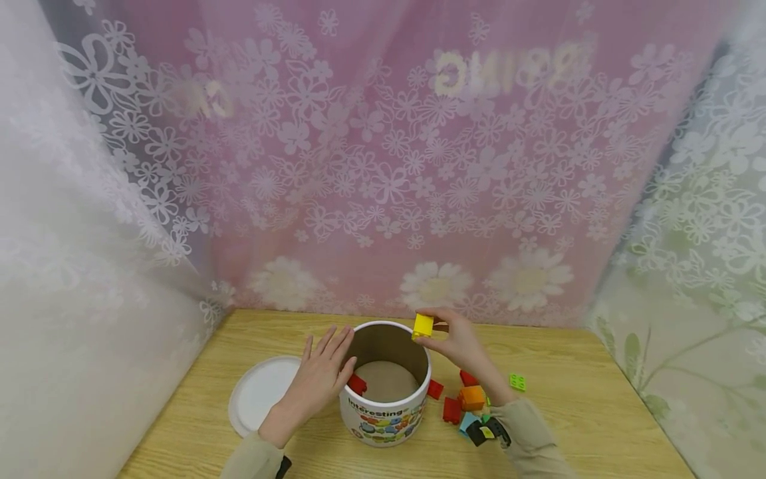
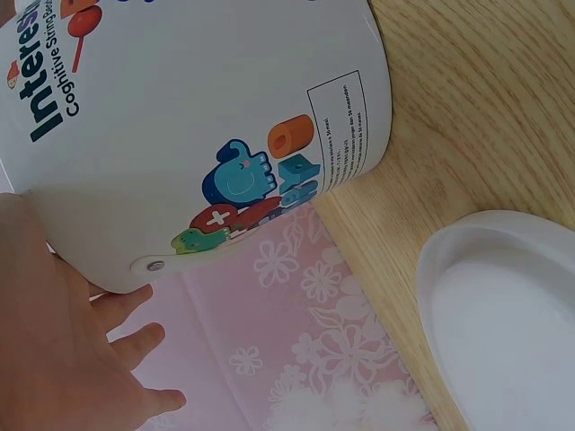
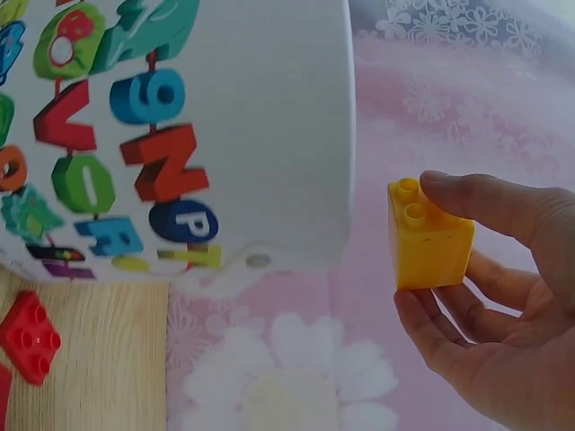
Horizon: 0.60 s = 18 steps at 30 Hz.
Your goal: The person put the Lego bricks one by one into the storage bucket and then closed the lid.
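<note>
In the head view a white bucket (image 1: 383, 426) with colourful printed toys stands upright and uncovered on the table. My left hand (image 1: 323, 369) rests at the left of its rim, fingers extended. Just inside the rim, near the left thumb, shows a red block (image 1: 357, 384). My right hand (image 1: 455, 339) pinches a yellow building block (image 1: 422, 326) between thumb and fingers, up at the bucket's right rim. The right wrist view shows studs on that yellow block (image 3: 431, 238), beside the bucket wall (image 3: 269, 135).
A white round lid (image 1: 263, 392) lies left of the bucket. To the right is a pile with red, blue and orange blocks (image 1: 471, 398), under the right forearm. A flat red block (image 1: 435, 389) lies close to the bucket; a green block (image 1: 517, 382) lies farther right. Curtains (image 1: 389, 166) surround the table.
</note>
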Motion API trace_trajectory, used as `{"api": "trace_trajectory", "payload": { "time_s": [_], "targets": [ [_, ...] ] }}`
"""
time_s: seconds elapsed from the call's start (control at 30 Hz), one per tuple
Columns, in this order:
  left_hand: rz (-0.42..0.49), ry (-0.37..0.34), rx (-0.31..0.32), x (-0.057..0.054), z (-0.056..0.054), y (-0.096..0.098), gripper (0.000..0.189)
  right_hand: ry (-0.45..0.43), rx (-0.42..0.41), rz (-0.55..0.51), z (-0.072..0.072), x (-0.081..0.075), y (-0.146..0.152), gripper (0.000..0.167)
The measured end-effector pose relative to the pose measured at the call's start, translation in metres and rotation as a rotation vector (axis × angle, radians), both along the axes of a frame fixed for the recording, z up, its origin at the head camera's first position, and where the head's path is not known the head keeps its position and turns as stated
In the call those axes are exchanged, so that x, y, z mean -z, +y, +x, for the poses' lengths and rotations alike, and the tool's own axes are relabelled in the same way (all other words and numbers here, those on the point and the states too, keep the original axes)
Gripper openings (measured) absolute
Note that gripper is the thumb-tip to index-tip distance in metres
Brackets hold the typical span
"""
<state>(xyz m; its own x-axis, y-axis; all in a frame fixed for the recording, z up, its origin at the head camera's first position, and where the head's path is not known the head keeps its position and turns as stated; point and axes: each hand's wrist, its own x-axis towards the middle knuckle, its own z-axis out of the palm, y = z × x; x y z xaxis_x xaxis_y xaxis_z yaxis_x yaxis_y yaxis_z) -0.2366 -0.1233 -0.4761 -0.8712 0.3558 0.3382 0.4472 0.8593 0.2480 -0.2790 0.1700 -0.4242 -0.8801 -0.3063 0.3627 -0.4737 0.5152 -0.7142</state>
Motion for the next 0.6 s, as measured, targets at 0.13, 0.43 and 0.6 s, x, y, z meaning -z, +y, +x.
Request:
{"api": "trace_trajectory", "payload": {
  "time_s": [0.13, 0.43, 0.6],
  "targets": [
    [-0.009, -0.001, -0.003, 0.001, 0.000, 0.000, 0.060, -0.005, -0.051, -0.035, -0.004, 0.002, -0.012, 0.051],
    [-0.010, 0.019, -0.003, 0.000, 0.001, 0.000, 0.060, -0.051, -0.089, -0.033, -0.003, 0.011, -0.035, 0.050],
    [-0.001, 0.009, -0.002, -0.001, 0.001, 0.000, 0.060, -0.031, -0.106, 0.008, -0.004, 0.021, -0.044, 0.050]
  ]
}}
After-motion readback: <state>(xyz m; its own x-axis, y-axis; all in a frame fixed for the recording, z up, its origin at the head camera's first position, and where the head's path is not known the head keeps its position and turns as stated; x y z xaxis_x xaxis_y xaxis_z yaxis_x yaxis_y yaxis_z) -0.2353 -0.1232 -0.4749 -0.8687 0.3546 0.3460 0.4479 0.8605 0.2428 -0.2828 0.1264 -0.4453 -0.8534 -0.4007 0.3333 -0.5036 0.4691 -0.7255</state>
